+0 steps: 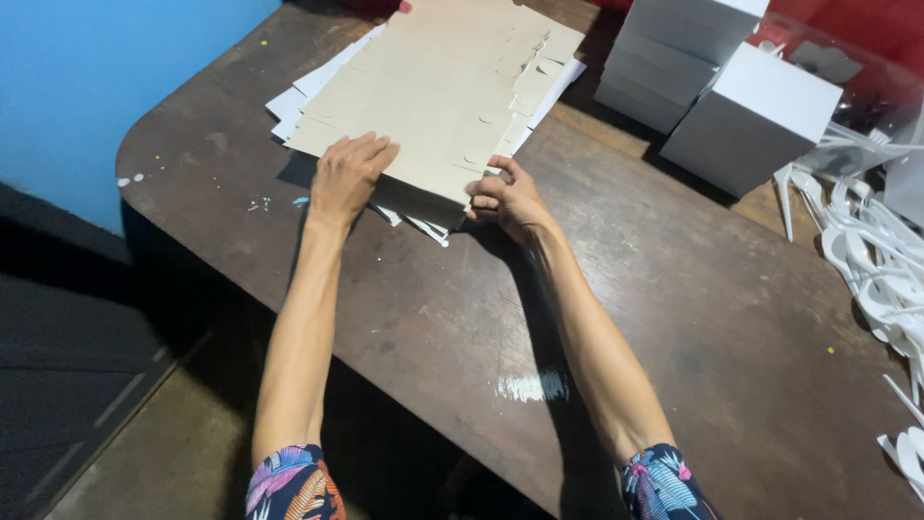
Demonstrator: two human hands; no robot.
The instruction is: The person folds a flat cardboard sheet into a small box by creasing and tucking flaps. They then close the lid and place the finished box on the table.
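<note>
A dark brown table [674, 318] stands beside a blue wall [87, 77]. The left hand [348, 176] lies flat, fingers loose, on the near edge of the cardboard stack [433, 96]; the right hand [508, 200] pinches its near corner. The stack's far end is cut off. White boxes [717, 91] stand beyond, partly cropped.

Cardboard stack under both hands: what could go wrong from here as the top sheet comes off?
The left hand lies flat on the stack of flat cardboard blanks while the right hand pinches its near edge, so more than one sheet may lift together. The white sheets underneath are already fanned out and could slide further. The assembled white boxes stand close by on the table, so a swung sheet might knock them.
</note>
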